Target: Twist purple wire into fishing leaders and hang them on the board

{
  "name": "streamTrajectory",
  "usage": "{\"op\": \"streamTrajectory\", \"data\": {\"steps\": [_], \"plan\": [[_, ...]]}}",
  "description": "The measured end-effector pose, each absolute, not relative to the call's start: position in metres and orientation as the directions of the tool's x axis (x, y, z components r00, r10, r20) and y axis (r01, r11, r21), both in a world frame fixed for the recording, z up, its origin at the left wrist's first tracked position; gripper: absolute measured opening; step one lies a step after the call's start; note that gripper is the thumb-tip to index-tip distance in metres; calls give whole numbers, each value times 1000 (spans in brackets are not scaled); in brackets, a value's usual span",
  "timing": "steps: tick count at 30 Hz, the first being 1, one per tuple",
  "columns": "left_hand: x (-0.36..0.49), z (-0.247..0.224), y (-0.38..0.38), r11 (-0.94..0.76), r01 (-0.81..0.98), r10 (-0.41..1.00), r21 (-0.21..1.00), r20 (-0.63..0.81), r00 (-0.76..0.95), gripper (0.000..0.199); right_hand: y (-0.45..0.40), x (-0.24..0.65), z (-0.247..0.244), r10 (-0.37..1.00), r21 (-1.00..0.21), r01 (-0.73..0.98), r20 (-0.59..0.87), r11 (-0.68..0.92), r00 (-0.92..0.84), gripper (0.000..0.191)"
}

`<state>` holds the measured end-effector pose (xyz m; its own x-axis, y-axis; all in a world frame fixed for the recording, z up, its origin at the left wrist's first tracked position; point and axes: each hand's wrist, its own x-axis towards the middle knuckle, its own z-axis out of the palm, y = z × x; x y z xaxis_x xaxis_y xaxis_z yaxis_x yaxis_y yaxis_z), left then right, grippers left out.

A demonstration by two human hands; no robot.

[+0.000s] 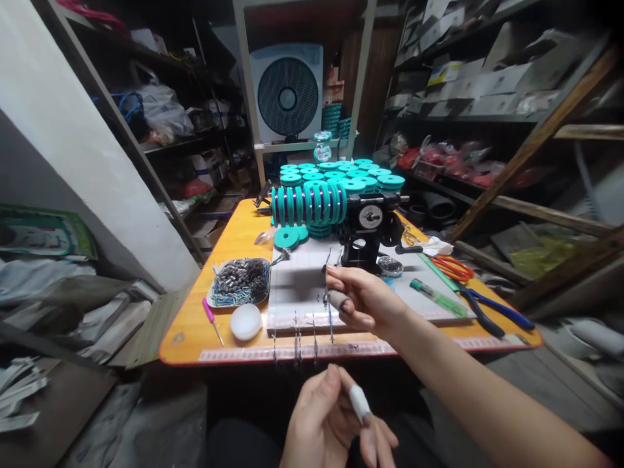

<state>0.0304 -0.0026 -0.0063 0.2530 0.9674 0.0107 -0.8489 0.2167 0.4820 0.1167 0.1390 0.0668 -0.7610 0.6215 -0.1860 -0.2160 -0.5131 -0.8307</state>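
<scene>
The left hand [331, 416], white tape [359, 403] around its index finger, is before the orange table [190, 331], thumb and index pressed together; I cannot tell what they grip. The right hand [363, 299] pinches a thin dark strand [325, 267] over the white board [287, 292], near turquoise spools [309, 205] on a black winder [358, 244].

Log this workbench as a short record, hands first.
right hand: over the white board, fingertips together; any held item too small to tell
left hand: lower in view, in front of the orange table; grip unclear
spools: teal row on the black machine; more behind it
table left: tray of small parts, white bowl, pink-handled tool
table right: blue-handled pliers, green tool
</scene>
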Motion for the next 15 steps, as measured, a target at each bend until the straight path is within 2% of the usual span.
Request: {"op": "streamTrajectory", "data": {"steps": [3,7,15], "plan": [[29,-15,-14,307,-854,946,419,-39,320,40,141,119,64,631,-822,-232,-186,-520,-753,32],[24,-22,-25,420,-815,907,400,-141,398,37,142,122,63,636,-818,-241,-185,-522,-749,32],[26,-34,-36,422,-850,906,315,-140,399,41,140,122,67,654,-827,-238,-193,-509,-731,33]]}}
